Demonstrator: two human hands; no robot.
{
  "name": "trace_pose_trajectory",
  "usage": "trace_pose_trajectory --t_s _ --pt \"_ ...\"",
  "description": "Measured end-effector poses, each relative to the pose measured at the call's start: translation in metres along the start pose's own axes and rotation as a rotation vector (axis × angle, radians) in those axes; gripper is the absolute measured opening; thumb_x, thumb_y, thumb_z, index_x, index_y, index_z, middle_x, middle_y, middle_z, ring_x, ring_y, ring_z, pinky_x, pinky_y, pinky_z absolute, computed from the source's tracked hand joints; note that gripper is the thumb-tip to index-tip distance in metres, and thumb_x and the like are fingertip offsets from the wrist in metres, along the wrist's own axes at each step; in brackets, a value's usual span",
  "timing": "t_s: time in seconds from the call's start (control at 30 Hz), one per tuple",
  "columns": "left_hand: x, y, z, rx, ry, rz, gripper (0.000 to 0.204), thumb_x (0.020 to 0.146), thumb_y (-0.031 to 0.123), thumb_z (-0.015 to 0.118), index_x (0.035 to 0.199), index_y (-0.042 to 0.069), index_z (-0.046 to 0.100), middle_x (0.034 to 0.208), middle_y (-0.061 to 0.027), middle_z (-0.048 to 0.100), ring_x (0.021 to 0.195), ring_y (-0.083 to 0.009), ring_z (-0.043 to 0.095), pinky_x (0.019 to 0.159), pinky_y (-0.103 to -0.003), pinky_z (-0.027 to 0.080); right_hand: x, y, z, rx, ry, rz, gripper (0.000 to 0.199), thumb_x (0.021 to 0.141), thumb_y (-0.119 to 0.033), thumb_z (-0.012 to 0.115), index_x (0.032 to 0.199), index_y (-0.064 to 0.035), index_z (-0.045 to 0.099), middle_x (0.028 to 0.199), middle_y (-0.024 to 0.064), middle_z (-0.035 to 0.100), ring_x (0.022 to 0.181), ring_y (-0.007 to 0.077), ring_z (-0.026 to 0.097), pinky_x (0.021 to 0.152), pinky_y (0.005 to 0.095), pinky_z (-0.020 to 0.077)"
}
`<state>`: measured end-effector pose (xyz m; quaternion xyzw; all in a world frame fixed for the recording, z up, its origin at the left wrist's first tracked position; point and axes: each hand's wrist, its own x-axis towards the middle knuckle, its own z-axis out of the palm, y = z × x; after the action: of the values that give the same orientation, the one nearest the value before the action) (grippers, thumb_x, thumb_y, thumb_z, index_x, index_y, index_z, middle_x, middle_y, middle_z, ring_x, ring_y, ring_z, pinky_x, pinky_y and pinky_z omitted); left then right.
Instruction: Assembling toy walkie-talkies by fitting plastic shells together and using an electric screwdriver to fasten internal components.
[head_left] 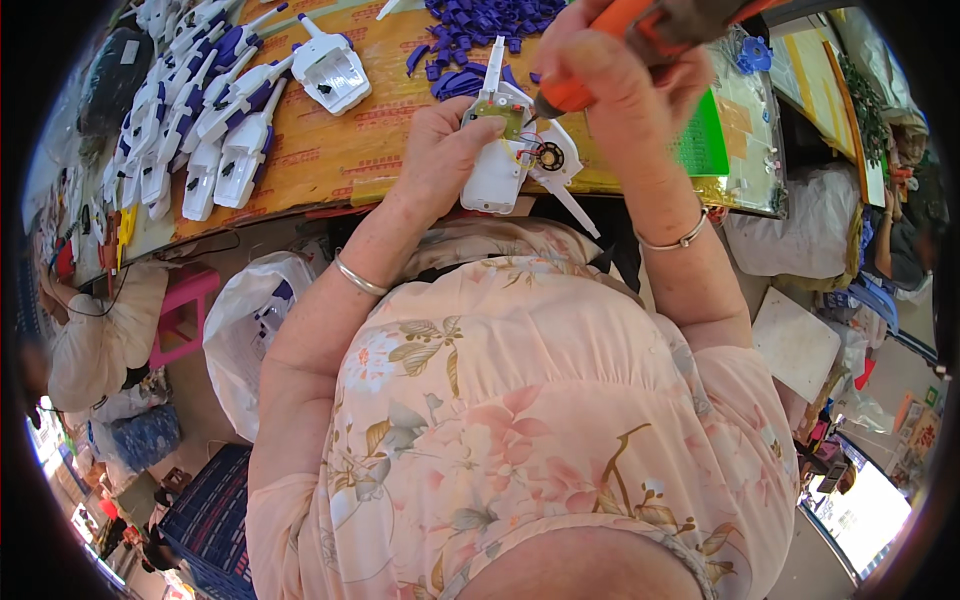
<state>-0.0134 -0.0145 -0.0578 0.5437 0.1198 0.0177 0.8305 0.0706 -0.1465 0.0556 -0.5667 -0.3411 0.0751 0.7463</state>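
Observation:
My left hand [435, 155] grips a white plastic toy housing [490, 180] at the table's near edge, with the thumb pressed over a green circuit board [512, 118] inside it. Thin red and yellow wires run from the board to a small round black speaker [550, 156], which sits on a second white shell piece [572, 170] beside the housing. In my right hand [630, 95] is an orange and black power screwdriver [568, 94]. Its tip points down at the board's right edge; whether it touches a screw is too small to tell.
White and purple toy shells [235, 150] lie heaped on the left of the table, with one open shell [332, 78] apart. Small purple parts [490, 20] are piled at the back. A green tray [712, 140] stands right. Below are a white bag [235, 340] and pink stool [187, 300].

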Motion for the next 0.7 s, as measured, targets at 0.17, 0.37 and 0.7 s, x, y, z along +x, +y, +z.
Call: trace_pose_trajectory --t_s 0.17,0.37,0.7 --pt "-0.005 0.011 0.008 -0.096 0.054 -0.061 0.023 0.084 0.006 0.053 0.102 -0.007 0.059 0.089 -0.012 0.066 0.072 -0.0146 0.064 0.064 -0.026 0.052 0.015 0.001 -0.019 -0.263 0.225 -0.385 0.035 0.085 -0.016 0.061 0.113 0.0017 0.051 0.097 0.0081 0.058 0.085 0.0126 0.055 0.076 0.0244 0.044" --pt "-0.016 0.02 0.008 -0.152 0.014 -0.108 0.029 0.078 0.002 0.049 0.103 -0.007 0.06 0.086 -0.0111 0.065 0.07 -0.0136 0.063 0.062 -0.026 0.052 -0.025 0.029 -0.044 -0.549 0.1 -0.347 0.021 0.081 -0.002 0.062 0.101 0.0017 0.057 0.09 0.0064 0.06 0.078 0.0132 0.056 0.07 0.025 0.0459" --pt "-0.028 0.028 0.012 -0.119 -0.003 0.012 0.029 0.081 0.004 0.05 0.107 -0.002 0.059 0.093 -0.0059 0.062 0.08 -0.0114 0.06 0.07 -0.025 0.05 -0.04 0.042 -0.015 -0.343 -0.313 0.209 0.017 0.081 -0.002 0.062 0.098 0.0024 0.062 0.078 0.0071 0.062 0.062 0.0102 0.055 0.054 0.0238 0.0443"
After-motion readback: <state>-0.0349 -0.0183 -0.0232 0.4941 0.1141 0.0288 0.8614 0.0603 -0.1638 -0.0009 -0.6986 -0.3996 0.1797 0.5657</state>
